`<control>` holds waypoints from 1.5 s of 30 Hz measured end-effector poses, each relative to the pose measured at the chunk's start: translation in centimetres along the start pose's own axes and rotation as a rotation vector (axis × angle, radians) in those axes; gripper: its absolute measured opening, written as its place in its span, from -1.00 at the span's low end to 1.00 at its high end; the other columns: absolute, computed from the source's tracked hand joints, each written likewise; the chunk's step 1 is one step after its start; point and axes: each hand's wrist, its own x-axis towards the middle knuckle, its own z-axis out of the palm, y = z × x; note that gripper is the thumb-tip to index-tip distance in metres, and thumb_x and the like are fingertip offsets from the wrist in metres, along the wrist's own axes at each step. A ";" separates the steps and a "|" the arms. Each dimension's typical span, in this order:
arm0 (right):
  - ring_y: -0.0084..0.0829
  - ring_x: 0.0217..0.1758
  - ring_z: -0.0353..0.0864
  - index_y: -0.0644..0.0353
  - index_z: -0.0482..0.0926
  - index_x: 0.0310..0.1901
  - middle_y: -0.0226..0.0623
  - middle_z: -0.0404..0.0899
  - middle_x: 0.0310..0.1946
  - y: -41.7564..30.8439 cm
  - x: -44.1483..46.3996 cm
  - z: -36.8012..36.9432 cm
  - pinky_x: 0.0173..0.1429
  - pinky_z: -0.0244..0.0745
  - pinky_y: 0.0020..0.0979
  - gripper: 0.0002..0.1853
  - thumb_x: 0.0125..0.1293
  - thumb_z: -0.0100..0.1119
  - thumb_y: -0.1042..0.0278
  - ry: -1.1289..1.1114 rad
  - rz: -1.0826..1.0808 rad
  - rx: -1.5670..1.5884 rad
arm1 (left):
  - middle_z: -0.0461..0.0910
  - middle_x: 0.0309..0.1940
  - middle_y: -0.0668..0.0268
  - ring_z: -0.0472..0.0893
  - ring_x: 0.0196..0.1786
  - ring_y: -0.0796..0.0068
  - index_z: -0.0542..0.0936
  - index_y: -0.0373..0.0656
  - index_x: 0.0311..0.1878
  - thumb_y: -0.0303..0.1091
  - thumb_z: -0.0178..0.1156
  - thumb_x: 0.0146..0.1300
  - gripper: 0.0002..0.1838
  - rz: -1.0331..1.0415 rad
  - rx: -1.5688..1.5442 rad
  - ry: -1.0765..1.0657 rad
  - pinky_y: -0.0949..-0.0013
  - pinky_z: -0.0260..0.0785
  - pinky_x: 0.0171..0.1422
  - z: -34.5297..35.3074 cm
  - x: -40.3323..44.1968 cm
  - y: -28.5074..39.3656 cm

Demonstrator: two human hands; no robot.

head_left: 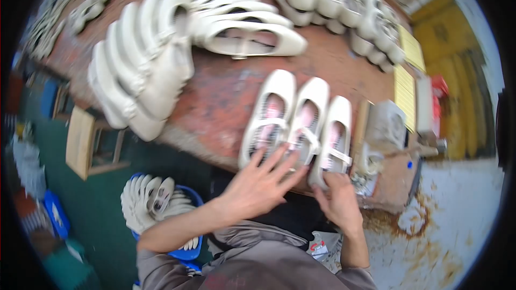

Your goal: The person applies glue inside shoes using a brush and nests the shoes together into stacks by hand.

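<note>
Three white strapped shoes stand side by side at the table's front edge, toes pointing away from me: the left shoe (290, 83), the middle shoe (317, 90) and the right shoe (339, 110). My left hand (260, 185) lies with fingers spread over the heel ends of the left and middle shoes. With thumb and fingers, my right hand (338, 200) grips the heel of the right shoe. Pink and striped insoles show inside the shoes. The heels of the left and middle shoes are partly hidden by my left hand.
More white shoes (145, 59) are lined up on the worn red table (215, 104), with further rows (252, 37) and stacks (344, 0) behind. A cloudy plastic container (386, 121) stands at the right. Below left are a blue basket (198, 196) of shoes and a wooden stool (79, 142).
</note>
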 end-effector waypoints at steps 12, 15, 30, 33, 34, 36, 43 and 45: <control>-0.49 -0.43 0.59 0.26 0.83 0.01 -0.35 0.71 -0.44 11.9 0.3 -9.0 -0.27 0.52 -0.36 -0.74 0.44 0.57 0.28 0.668 0.619 0.212 | 0.53 -0.02 0.21 0.59 0.14 0.08 0.47 0.31 0.73 -0.11 0.56 0.29 -0.08 -0.144 0.074 -0.210 -0.39 0.39 0.39 -0.7 5.8 5.0; -0.38 -0.50 0.67 0.23 0.86 -0.20 -0.23 0.72 -0.52 9.2 -1.2 -8.3 -0.31 0.56 -0.34 -0.86 0.44 0.54 0.33 0.645 0.346 -0.099 | 0.52 -0.06 0.25 0.55 0.05 0.11 0.62 0.15 0.55 0.11 0.62 0.22 -0.17 -0.183 0.145 -0.187 -0.40 0.31 0.34 1.8 5.3 6.2; -0.31 -0.44 0.68 0.32 0.85 -0.23 -0.26 0.78 -0.40 6.5 -5.3 -11.1 -0.30 0.53 -0.33 -0.95 0.28 0.51 0.64 0.468 0.136 -0.143 | 0.66 -0.02 0.23 0.58 0.17 0.06 0.76 -0.22 0.12 -0.44 0.48 0.18 -0.60 -0.066 -0.004 0.053 -0.15 0.36 0.34 3.0 12.6 4.1; -0.33 -0.45 0.67 0.28 0.82 -0.30 -0.30 0.81 -0.34 6.2 -5.0 -11.6 -0.36 0.52 -0.31 -0.94 0.25 0.54 0.64 0.474 0.146 -0.207 | 0.64 -0.08 0.21 0.60 0.04 0.09 0.75 -0.22 0.05 -0.49 0.48 0.20 -0.67 -0.101 -0.139 0.118 -0.03 0.39 0.21 2.3 12.6 3.7; -0.32 -0.46 0.67 0.27 0.82 -0.31 -0.32 0.83 -0.31 6.2 -4.9 -11.6 -0.39 0.52 -0.30 -0.92 0.24 0.55 0.64 0.441 0.114 -0.233 | 0.64 -0.08 0.20 0.61 0.03 0.09 0.75 -0.22 0.05 -0.48 0.48 0.20 -0.67 -0.115 -0.159 0.121 -0.01 0.40 0.19 2.3 12.5 3.5; -0.33 -0.47 0.65 0.26 0.81 -0.28 -0.32 0.80 -0.39 5.5 -4.7 -12.1 -0.39 0.49 -0.31 -0.93 0.25 0.53 0.64 0.423 0.151 -0.206 | 0.64 -0.08 0.21 0.61 0.00 0.10 0.75 -0.23 0.05 -0.49 0.51 0.19 -0.66 -0.115 -0.157 0.156 0.01 0.41 0.16 2.3 12.4 3.5; -0.31 -0.51 0.61 0.26 0.80 -0.30 -0.25 0.69 -0.48 5.0 -4.8 -12.2 -0.39 0.45 -0.28 -0.92 0.24 0.53 0.64 0.497 0.293 -0.229 | 0.63 -0.11 0.23 0.62 -0.01 0.12 0.75 -0.21 0.02 -0.47 0.58 0.17 -0.66 -0.180 -0.196 0.227 0.03 0.39 0.12 2.4 11.4 3.4; -0.32 -0.52 0.60 0.26 0.80 -0.30 -0.28 0.67 -0.50 4.7 -4.7 -12.3 -0.41 0.43 -0.29 -0.91 0.24 0.53 0.65 0.502 0.379 -0.281 | 0.63 -0.12 0.24 0.62 -0.01 0.12 0.75 -0.20 0.00 -0.46 0.59 0.17 -0.67 -0.192 -0.189 0.220 0.04 0.38 0.11 2.3 10.9 3.4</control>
